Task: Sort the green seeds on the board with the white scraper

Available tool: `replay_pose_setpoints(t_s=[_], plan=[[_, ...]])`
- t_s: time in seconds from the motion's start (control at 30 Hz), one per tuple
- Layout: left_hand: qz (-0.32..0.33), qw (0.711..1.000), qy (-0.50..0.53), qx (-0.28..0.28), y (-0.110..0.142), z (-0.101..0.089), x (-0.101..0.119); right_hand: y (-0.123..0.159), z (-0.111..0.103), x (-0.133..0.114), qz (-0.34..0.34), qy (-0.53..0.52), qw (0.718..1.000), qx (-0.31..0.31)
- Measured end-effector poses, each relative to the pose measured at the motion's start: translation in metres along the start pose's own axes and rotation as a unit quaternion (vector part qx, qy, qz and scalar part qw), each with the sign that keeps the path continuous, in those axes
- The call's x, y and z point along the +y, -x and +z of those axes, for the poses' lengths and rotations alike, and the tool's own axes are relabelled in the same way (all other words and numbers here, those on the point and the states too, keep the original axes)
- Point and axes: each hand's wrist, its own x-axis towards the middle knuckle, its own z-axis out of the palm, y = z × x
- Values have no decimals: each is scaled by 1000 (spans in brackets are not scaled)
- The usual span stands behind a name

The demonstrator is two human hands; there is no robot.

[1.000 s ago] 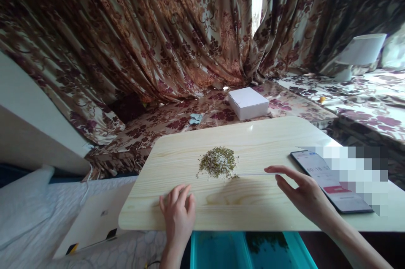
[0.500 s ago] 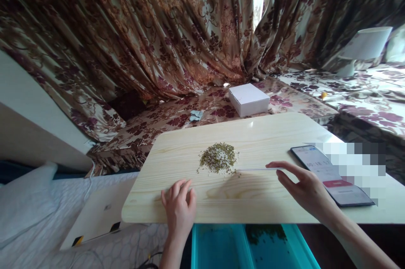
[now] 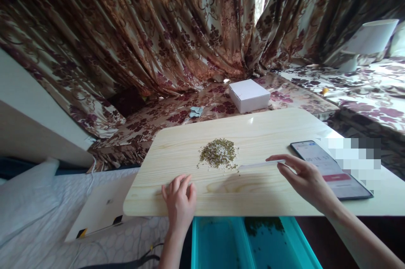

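A small heap of mixed green and white grains (image 3: 219, 153) lies in the middle of a pale wooden tabletop (image 3: 272, 127). My right hand (image 3: 303, 182) holds a thin white card (image 3: 256, 165) by its right end; the card's left end sits just right of the heap. My left hand (image 3: 179, 201) rests on the table's near edge, fingers loosely curled, holding nothing.
A phone (image 3: 329, 168) with a lit screen lies at the table's right. A teal bin (image 3: 249, 241) sits under the near edge. A white box (image 3: 249, 95) rests on the floral cloth behind. A white flat box (image 3: 103, 210) lies on the bed at left.
The view has shifted slightly. The card in my right hand has tilted and moved a little nearer the heap. My left hand has stayed at the table edge.
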Motion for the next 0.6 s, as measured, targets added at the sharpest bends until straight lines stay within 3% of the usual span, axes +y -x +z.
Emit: replay_pose_setpoints(t_s=[0.1,0.6], plan=[[2,1000,-1,-1,0,-1,0,-2,1,-3,27,-34,998,-36],[-11,1000,1,-4,-1,-11,12,-11,6,3,31,-50,997,-49]])
